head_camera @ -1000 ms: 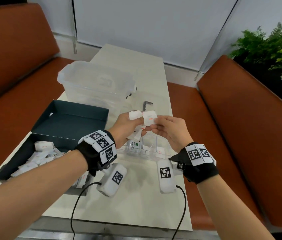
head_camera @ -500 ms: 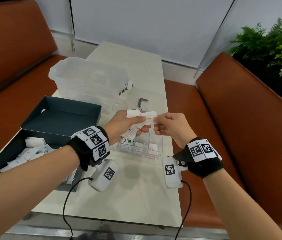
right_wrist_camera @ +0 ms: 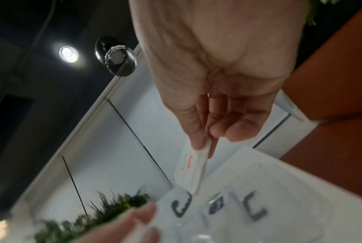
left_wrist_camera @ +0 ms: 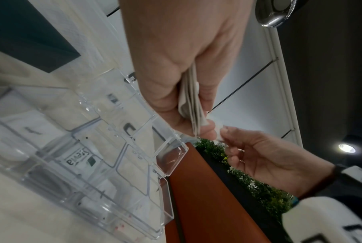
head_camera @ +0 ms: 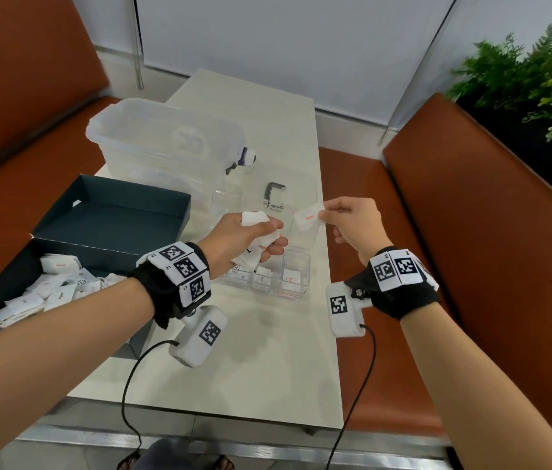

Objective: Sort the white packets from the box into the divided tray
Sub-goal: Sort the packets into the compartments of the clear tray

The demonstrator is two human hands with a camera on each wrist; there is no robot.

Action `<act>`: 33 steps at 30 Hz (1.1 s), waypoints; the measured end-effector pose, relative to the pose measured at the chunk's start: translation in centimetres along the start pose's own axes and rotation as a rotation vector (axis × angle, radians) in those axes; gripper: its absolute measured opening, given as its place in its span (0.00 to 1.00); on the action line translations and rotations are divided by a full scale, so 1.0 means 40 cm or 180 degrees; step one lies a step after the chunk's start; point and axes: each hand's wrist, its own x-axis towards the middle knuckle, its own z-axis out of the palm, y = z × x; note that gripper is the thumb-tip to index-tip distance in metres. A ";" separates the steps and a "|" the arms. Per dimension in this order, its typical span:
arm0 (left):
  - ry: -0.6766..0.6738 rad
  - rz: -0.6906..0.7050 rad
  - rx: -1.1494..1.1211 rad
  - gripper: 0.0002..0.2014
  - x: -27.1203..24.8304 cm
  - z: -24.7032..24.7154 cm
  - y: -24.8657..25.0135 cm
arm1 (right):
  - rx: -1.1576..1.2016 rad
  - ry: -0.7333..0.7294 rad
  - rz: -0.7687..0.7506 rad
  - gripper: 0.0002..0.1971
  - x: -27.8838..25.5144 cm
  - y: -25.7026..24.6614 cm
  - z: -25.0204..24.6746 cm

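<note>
My left hand [head_camera: 261, 232] grips a bunch of white packets [head_camera: 255, 220] above the clear divided tray [head_camera: 305, 290]; the wrist view shows the stack [left_wrist_camera: 191, 105] squeezed between thumb and fingers. My right hand [head_camera: 328, 217] pinches one white packet with red print [head_camera: 308, 217] by its edge, a little right of the left hand and over the tray's far end; that packet [right_wrist_camera: 191, 166] hangs from thumb and forefinger. Several packets lie in the tray's near compartments [head_camera: 262, 276]. The dark box [head_camera: 64, 252] at the left holds several more packets [head_camera: 47, 290].
A large clear lidded tub [head_camera: 166, 144] stands behind the box. A small dark metal bracket [head_camera: 276, 189] lies past the tray. Orange bench seats [head_camera: 471, 232] flank the pale table [head_camera: 267, 368]; plants [head_camera: 539, 86] stand at the far right.
My right hand has pulled one packet out of the left hand's bunch and moved it right, apart from the left hand. The left hand keeps the rest.
</note>
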 end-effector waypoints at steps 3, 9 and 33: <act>0.0070 -0.0034 -0.0015 0.14 -0.007 -0.011 -0.006 | -0.1173 -0.0299 -0.0114 0.10 0.026 0.044 0.012; 0.0091 -0.0118 -0.0025 0.12 -0.012 -0.013 -0.023 | -0.2332 -0.1206 -0.0036 0.10 0.021 0.084 0.108; 0.0051 -0.0187 -0.0042 0.09 -0.011 -0.031 -0.034 | -0.3554 -0.1644 0.0005 0.20 0.037 0.145 0.193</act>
